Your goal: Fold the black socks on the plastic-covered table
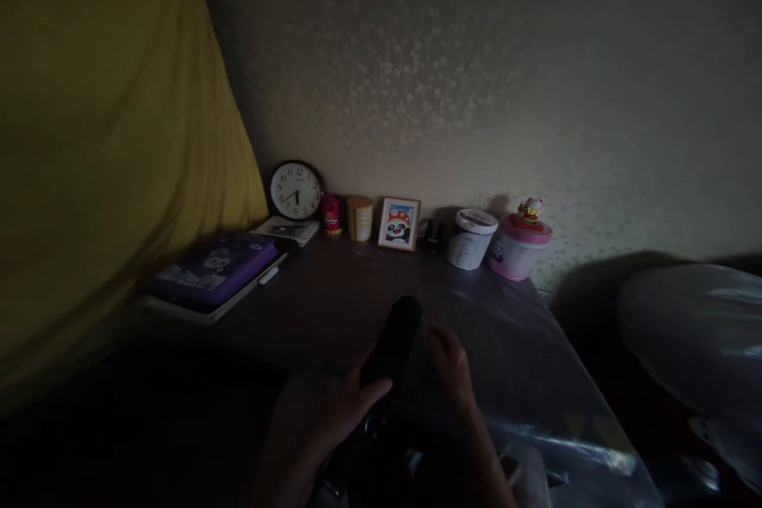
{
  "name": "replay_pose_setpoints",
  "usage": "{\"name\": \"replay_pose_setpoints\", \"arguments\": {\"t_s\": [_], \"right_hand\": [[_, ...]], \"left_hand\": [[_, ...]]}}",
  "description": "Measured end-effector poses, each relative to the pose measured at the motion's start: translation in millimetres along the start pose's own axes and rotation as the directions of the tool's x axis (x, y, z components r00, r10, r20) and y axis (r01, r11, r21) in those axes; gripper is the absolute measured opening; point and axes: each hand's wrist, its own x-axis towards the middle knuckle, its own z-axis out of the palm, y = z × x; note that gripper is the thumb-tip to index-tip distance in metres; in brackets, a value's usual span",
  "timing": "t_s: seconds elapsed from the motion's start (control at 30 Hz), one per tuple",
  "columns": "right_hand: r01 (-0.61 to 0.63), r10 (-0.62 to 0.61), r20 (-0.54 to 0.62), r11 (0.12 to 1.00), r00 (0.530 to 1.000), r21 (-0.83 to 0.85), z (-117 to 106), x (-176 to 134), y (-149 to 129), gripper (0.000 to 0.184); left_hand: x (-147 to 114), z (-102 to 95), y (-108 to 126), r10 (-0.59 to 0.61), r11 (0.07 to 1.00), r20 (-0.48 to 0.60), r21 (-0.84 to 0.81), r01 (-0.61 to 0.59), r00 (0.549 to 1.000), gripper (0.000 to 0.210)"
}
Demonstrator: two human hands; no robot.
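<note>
My left hand (357, 405) is wrapped round a long black object (400, 329) with a rounded far end, its thumb lying across the near side. The room is too dim to show its kind; a small shiny part glints just below the thumb. To the right, my right hand (451, 361) hovers near the object's far end with its fingers curled in. A narrow gap shows between them, and whether anything thin is in the fingers is hidden. Both hands are over the dark table (321, 286).
Along the wall stand a round clock (296, 190), a red can (332, 214), a yellow canister (360, 219), a framed panda picture (398, 225), a white tub (471, 240) and a pink-lidded tub (520, 250) bearing a figurine (529, 211). A purple case (217, 266) lies left, beside a yellow curtain (119, 111).
</note>
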Motion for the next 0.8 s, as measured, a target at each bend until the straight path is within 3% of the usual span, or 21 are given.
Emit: {"name": "replay_pose_setpoints", "arguments": {"t_s": [0.17, 0.27, 0.4, 0.5, 0.67, 0.8], "right_hand": [[0.021, -0.021, 0.009, 1.0, 1.0, 0.02, -4.4, -14.7, -3.7, 0.034], [0.139, -0.145, 0.097, 0.988, 0.985, 0.061, 1.7, -18.3, -21.6, 0.029], [0.299, -0.3, 0.253, 0.953, 0.92, 0.043, 13.0, -15.0, -35.8, 0.029], [0.348, -0.319, 0.299, 0.936, 0.899, -0.05, 19.5, -10.6, -36.9, 0.035], [0.331, -0.294, 0.313, 0.941, 0.903, -0.07, 23.2, -4.4, -36.1, 0.01], [0.161, -0.182, 0.3, 0.982, 0.936, 0.095, 20.0, -2.9, -35.0, 0.009]], "left_hand": [[-5.7, 3.2, 8.3, -0.022, 1.0, -0.021, -0.007, 0.022, 1.0, 0.06], [-2.1, 5.6, 6.4, 0.084, 0.996, -0.038, 0.033, -0.083, 0.996, 0.062], [10.7, 10.4, -9.1, 0.242, 0.964, -0.066, 0.128, -0.232, 0.968, 0.068], [18.2, 13.8, -18.4, 0.25, 0.954, -0.035, 0.181, -0.24, 0.968, 0.071], [24.0, 14.4, -21.3, 0.256, 0.945, -0.003, 0.212, -0.25, 0.967, 0.067], [23.7, 11.4, -13.3, 0.254, 0.948, 0.008, 0.195, -0.25, 0.967, 0.058]]}}
